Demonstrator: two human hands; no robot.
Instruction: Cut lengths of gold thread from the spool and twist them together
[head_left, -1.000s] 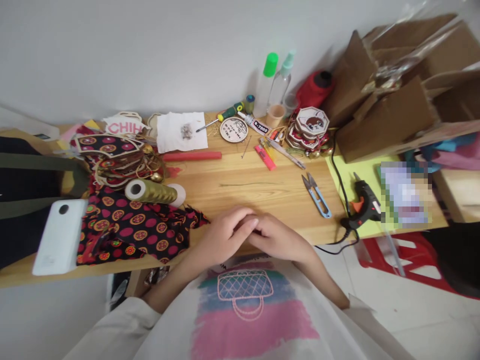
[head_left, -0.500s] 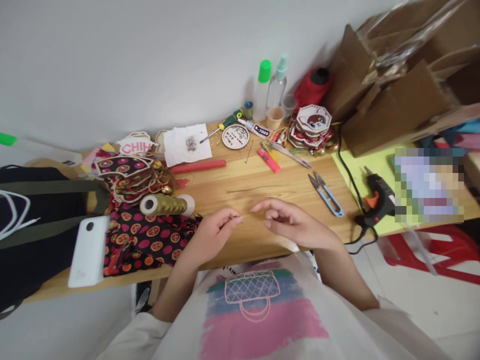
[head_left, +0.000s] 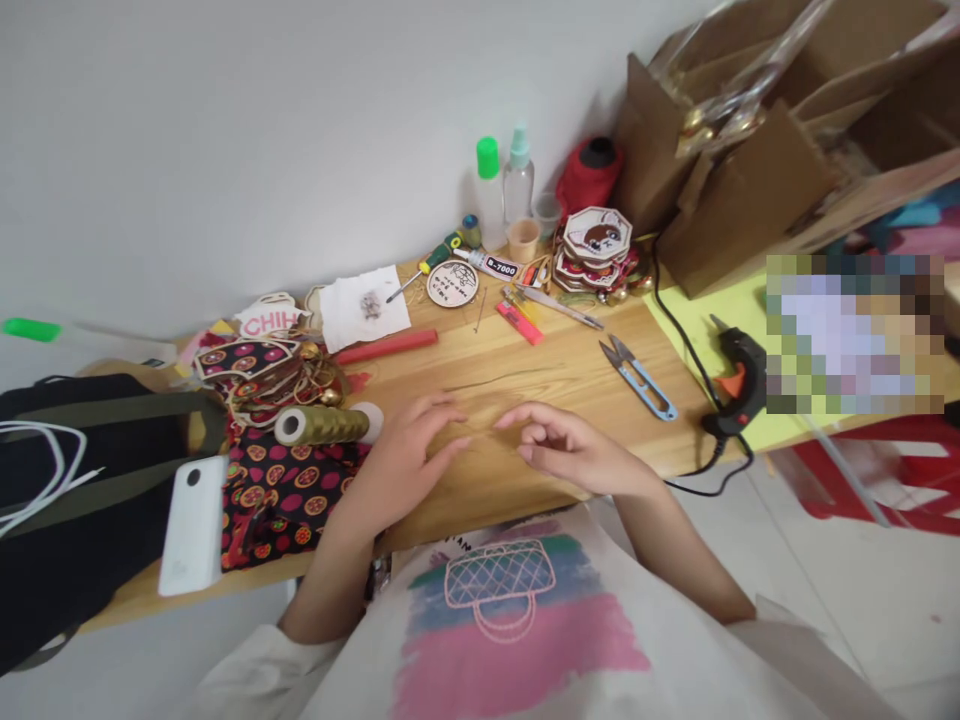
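My left hand [head_left: 409, 455] hovers low over the wooden table [head_left: 465, 495], thumb apart from the fingers and nothing visible between them. Facing it is my right hand [head_left: 566, 445], its index finger stretched out and the other fingers loosely curled, also with nothing visible in it. A thin dark thread [head_left: 502, 380] lies on the wood just beyond both hands. Beside my left hand, a spool of olive-gold thread [head_left: 326, 425] rests on a black patterned cloth [head_left: 289, 500]. Blue thread snips [head_left: 637, 378] lie to the right of my right hand.
At the back are a red stick [head_left: 386, 347], a screwdriver [head_left: 427, 265], a glue tube [head_left: 487, 264], a round wooden disc [head_left: 452, 284] and bottles [head_left: 489, 195]. A glue gun [head_left: 739, 375] and cardboard boxes [head_left: 750, 190] stand right; a white power bank [head_left: 193, 525] lies left.
My left hand has opened from a pinch and its fingers have spread. My right hand keeps nearly the same pose. The camera view has shifted slightly to the right.
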